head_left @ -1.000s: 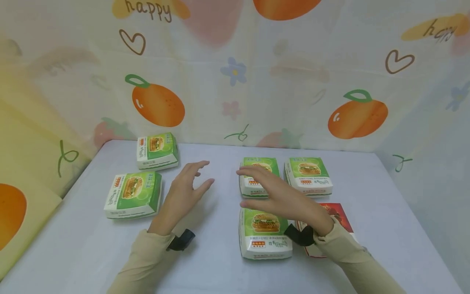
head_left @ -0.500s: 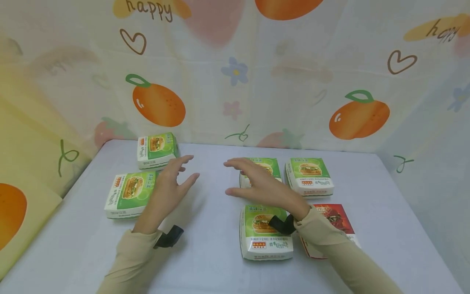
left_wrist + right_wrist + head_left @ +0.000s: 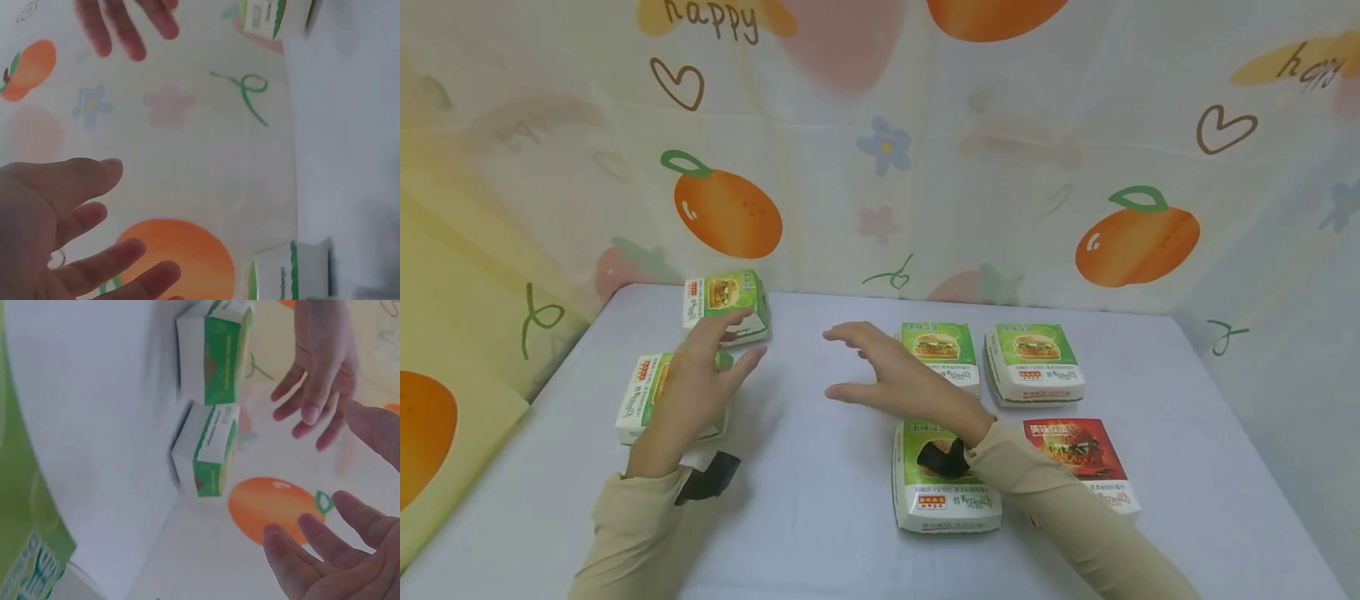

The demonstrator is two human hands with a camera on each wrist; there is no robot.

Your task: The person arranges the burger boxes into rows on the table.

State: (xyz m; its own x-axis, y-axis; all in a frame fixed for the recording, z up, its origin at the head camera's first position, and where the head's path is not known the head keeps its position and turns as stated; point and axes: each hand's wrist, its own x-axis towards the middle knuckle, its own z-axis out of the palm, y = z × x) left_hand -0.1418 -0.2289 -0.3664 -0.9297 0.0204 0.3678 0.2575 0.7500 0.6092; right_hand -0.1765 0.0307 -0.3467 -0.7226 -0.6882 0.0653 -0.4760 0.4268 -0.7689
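Note:
My left hand [image 3: 688,387] hovers above the front-left green-and-white burger box [image 3: 634,400] and partly hides it. Just beyond its fingers stands the back-left green burger box [image 3: 741,292]. Both hands hold nothing, thumbs apart from the loosely bent fingers. The right hand [image 3: 898,375] is in the air left of the rear green burger box [image 3: 938,343], covering part of that box. Beneath the right wrist lies the front green burger box [image 3: 947,504]. Under the right sleeve sits a red-and-white burger box [image 3: 1075,446], partly hidden. In the right wrist view the left hand [image 3: 322,362] faces my right fingers.
Another green burger box [image 3: 1036,358] stands at the back right. A white cloth covers the table [image 3: 820,517]. Behind it hangs a patterned curtain [image 3: 820,125] with oranges and flowers. Each wrist wears a black strap with a camera mount.
Both hands have moved left through the air, the left one over the left boxes, the right one away from the right-hand boxes. More of the red box now shows. The boxes have stayed put.

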